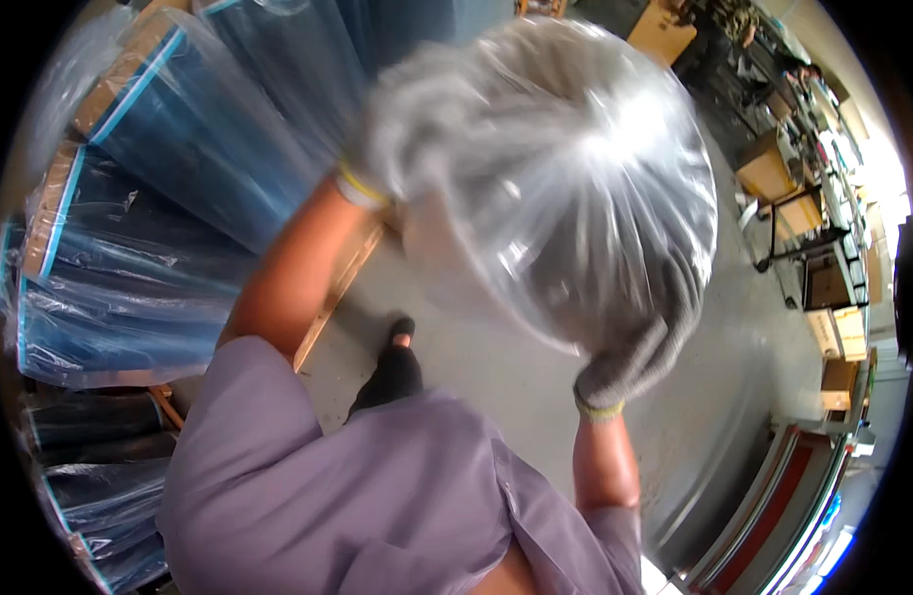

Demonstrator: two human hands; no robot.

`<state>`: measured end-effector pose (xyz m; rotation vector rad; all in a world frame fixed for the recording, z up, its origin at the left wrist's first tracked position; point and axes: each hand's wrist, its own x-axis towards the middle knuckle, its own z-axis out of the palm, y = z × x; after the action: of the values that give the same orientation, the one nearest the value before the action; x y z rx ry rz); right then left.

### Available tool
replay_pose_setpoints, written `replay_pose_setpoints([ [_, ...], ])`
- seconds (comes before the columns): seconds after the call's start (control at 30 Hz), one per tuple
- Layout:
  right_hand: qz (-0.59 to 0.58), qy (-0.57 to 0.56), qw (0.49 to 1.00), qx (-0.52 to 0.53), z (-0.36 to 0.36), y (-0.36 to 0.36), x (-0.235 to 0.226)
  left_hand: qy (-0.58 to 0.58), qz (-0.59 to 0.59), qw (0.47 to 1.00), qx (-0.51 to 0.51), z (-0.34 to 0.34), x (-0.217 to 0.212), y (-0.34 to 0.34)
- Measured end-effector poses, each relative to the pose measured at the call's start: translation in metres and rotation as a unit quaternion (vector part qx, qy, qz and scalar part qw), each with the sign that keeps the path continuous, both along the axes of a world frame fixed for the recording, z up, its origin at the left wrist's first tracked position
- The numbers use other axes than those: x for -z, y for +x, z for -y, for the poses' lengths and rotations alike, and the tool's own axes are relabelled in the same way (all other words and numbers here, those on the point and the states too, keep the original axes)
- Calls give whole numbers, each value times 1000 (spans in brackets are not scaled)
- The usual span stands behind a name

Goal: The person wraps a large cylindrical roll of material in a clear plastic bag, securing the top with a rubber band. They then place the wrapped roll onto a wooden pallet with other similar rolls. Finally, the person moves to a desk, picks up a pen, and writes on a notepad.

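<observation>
A large round bundle in clear plastic film [575, 198] is held up in front of me, its gathered, shiny end facing my view. Grey knitted gloves with yellow cuffs cover both hands. My left hand [402, 139] grips the bundle's upper left side, smeared by motion. At the lower right edge, my right hand [640, 352] is closed against the film, fingers along its side. What lies inside the film cannot be made out clearly.
Large blue rolls [199, 139] wrapped in clear film are stacked on the left, beside a wooden edge strip [338, 293]. Cardboard boxes [764, 169] and a dark cart [803, 223] line the right. A long red-panelled frame [774, 506] lies at the lower right on the grey floor [496, 397].
</observation>
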<state>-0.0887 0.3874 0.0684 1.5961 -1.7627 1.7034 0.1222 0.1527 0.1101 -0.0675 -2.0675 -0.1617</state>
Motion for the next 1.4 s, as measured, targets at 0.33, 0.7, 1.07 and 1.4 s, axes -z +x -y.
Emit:
replay_pose_setpoints([
  [0.33, -312, 30, 896, -314, 366, 12, -121, -58, -39, 934, -351, 162, -62, 73],
  [0.7, -307, 78, 933, -171, 529, -32, -122, -192, -123, 869, -438, 338, -72, 34],
  [1.07, -318, 22, 938, -137, 536, 4, -113, 29, -61, 927, -370, 446, -66, 63],
  [1.4, -333, 54, 940, -56, 491, 69, -136, 114, -48, 944, -304, 377, -68, 99],
])
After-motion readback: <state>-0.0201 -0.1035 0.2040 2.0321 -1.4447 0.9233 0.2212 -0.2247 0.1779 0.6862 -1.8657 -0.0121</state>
